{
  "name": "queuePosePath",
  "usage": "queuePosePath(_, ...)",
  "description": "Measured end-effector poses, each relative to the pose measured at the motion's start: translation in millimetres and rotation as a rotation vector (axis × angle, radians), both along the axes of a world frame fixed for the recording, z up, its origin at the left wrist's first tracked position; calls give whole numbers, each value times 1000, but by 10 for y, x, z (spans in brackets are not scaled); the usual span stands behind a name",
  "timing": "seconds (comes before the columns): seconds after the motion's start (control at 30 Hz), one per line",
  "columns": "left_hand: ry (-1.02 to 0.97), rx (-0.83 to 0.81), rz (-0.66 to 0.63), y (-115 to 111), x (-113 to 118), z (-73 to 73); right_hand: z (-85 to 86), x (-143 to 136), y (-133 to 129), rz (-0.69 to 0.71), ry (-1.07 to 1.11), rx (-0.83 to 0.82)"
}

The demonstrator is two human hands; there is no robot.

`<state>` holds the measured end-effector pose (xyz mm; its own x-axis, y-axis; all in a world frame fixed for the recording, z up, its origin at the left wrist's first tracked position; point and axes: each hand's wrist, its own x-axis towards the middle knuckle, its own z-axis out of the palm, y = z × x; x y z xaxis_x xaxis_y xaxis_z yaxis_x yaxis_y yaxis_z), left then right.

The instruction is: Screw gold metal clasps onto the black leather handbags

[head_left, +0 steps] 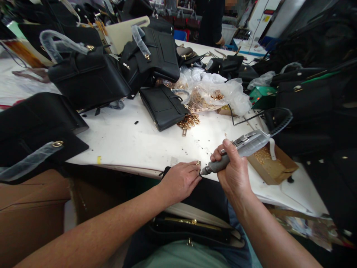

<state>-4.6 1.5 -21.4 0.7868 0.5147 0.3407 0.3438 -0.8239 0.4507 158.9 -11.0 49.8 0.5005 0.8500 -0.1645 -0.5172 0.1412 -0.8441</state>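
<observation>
My right hand (232, 163) is wrapped round a grey power screwdriver (247, 146), its tip pointing left and down. That tip meets the black bag (209, 193) in my lap, close to a small gold metal piece (198, 163). My left hand (182, 179) lies on the bag's edge beside the tip, fingers together and closed on the bag at the table's front edge. Lower in my lap, a gold zip (189, 221) shows on the bag.
Black bags (86, 78) crowd the left and back of the white table (111, 143). Gold fittings (189, 121) lie near plastic bags (220, 89). At right are a cardboard box (272, 165) and a green box (262, 96). A person (211, 22) stands behind.
</observation>
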Motion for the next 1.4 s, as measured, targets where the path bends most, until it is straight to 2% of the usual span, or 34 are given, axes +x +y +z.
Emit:
queuePosePath(0.63, 24, -15, 3, 6, 4, 26, -19, 9, -12, 11, -6, 2)
queuePosePath(0.93, 27, 23, 11, -1, -1, 23, 0, 112, 119, -83, -138, 58)
queuePosePath(1.17, 67, 42, 5, -1, 14, 31, -160, 45, 298, -119, -309, 55)
queuePosePath(1.4, 78, 35, 14, -10, 9, 28, -321, 15, 339, -101, -411, 4)
